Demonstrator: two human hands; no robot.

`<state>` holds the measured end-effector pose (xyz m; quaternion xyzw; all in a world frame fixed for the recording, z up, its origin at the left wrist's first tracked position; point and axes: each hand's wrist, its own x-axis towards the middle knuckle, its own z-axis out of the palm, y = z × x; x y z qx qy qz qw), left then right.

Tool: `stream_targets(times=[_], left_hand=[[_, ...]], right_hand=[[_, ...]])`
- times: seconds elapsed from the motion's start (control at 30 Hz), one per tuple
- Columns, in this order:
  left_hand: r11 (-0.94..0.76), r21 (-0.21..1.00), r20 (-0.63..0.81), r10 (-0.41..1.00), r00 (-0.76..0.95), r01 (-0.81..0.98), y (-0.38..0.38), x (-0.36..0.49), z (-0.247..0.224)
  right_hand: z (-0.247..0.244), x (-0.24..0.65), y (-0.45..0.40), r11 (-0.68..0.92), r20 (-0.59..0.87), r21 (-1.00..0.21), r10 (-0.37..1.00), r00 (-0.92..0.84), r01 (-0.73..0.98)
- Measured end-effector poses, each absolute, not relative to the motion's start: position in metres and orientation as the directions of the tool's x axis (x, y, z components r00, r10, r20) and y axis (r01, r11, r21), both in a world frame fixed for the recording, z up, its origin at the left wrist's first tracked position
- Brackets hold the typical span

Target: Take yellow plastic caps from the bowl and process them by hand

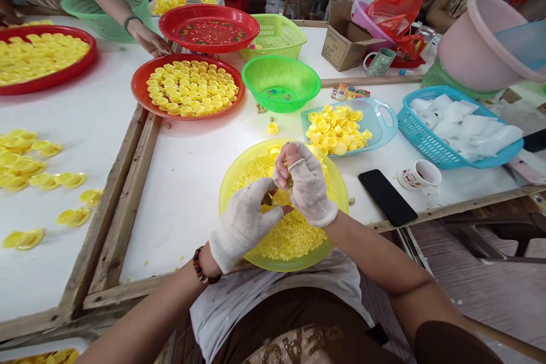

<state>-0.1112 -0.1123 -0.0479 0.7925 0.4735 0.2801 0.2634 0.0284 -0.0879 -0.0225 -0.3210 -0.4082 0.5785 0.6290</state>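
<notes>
Brown shirt (341, 324) cloth is closest, with shiny letters on it too cut off to read as a word; past it, the left hand (247, 216) wears a white glove and has its thumb and fingers closed on a little yellow cup (280, 198), right over the big yellow bowl (230, 168) of tiny yellow bits (294, 236); the right hand (309, 185), gloved too, is just beside it with its fingers curled in, and I cannot tell if they pinch anything; on the white surface (179, 199), the black phone (387, 197) shows no name; a white mug (420, 175), a green mug (379, 62) and a brown box (345, 40) have marks too small to read.
</notes>
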Motion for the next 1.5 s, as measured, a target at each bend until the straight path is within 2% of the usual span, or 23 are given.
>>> stream_targets(times=[0.13,0.23,0.3,0.4,0.5,0.57,0.6,0.67,0.77,0.83,0.93,1.07,1.13,1.23,1.3,1.33,1.37,1.43,1.5], left_hand=[[-0.478,0.635,0.284,0.875,0.392,0.606,-0.115,-0.113,-0.050],[-0.606,0.502,0.464,0.791,0.399,0.618,-0.118,-0.117,-0.051],[-0.647,0.432,0.536,0.745,0.398,0.629,-0.119,-0.121,-0.052],[-0.592,0.507,0.502,0.794,0.343,0.626,-0.121,-0.128,-0.052],[-0.520,0.585,0.452,0.846,0.283,0.622,-0.122,-0.145,-0.052],[-0.447,0.597,0.427,0.880,0.209,0.666,-0.124,-0.168,-0.050],[-0.390,0.597,0.407,0.900,0.154,0.701,-0.125,-0.183,-0.048],[-0.231,0.558,0.365,0.931,0.013,0.797,-0.128,-0.220,-0.044],[0.066,0.369,0.298,0.936,-0.186,0.927,-0.139,-0.284,-0.040],[0.246,0.219,0.251,0.921,-0.298,0.944,-0.150,-0.325,-0.042],[0.426,0.077,0.199,0.879,-0.433,0.901,-0.171,-0.375,-0.054],[0.420,0.071,0.209,0.880,-0.426,0.905,-0.188,-0.414,-0.080],[0.416,0.085,0.283,0.861,-0.422,0.905,-0.186,-0.416,-0.086],[0.376,0.145,0.393,0.827,-0.402,0.915,-0.169,-0.389,-0.079],[0.227,0.224,0.428,0.851,-0.305,0.948,-0.153,-0.350,-0.065],[0.105,0.269,0.433,0.875,-0.218,0.957,-0.144,-0.325,-0.058],[-0.036,0.310,0.435,0.894,-0.108,0.950,-0.136,-0.298,-0.051],[-0.309,0.406,0.438,0.892,0.113,0.860,-0.121,-0.238,-0.042],[-0.496,0.464,0.414,0.854,0.315,0.734,-0.108,-0.179,-0.038]], right_hand=[[-0.017,0.036,-0.090,0.061,0.080,-0.865,0.997,-0.017,-0.498],[-0.016,0.046,-0.096,0.036,0.060,-0.882,0.998,-0.037,-0.470],[-0.020,0.053,-0.102,-0.005,0.028,-0.905,0.997,-0.072,-0.426],[-0.030,0.064,-0.112,-0.089,-0.052,-0.937,0.992,-0.117,-0.336],[-0.038,0.076,-0.120,-0.086,-0.064,-0.987,0.985,-0.162,-0.134],[-0.040,0.083,-0.124,0.060,0.023,-0.987,0.970,-0.241,0.148],[-0.040,0.087,-0.126,0.174,0.077,-0.937,0.949,-0.306,0.304],[-0.041,0.090,-0.130,0.404,0.143,-0.737,0.877,-0.459,0.542],[-0.047,0.089,-0.139,0.604,0.125,-0.410,0.780,-0.613,0.684],[-0.054,0.086,-0.147,0.653,0.106,-0.272,0.750,-0.652,0.707],[-0.066,0.083,-0.155,0.697,0.121,-0.195,0.716,-0.688,0.691],[-0.075,0.083,-0.156,0.713,0.148,-0.224,0.699,-0.700,0.664],[-0.073,0.083,-0.155,0.670,0.121,-0.335,0.728,-0.675,0.662],[-0.063,0.082,-0.149,0.455,0.066,-0.656,0.830,-0.554,0.603],[-0.056,0.081,-0.142,0.199,0.016,-0.891,0.913,-0.408,0.409],[-0.053,0.081,-0.138,0.057,-0.030,-0.968,0.942,-0.335,0.246],[-0.050,0.081,-0.135,-0.079,-0.092,-0.995,0.957,-0.276,0.058],[-0.046,0.080,-0.128,-0.282,-0.222,-0.913,0.949,-0.222,-0.294],[-0.042,0.079,-0.123,-0.366,-0.295,-0.778,0.931,-0.217,-0.511]])
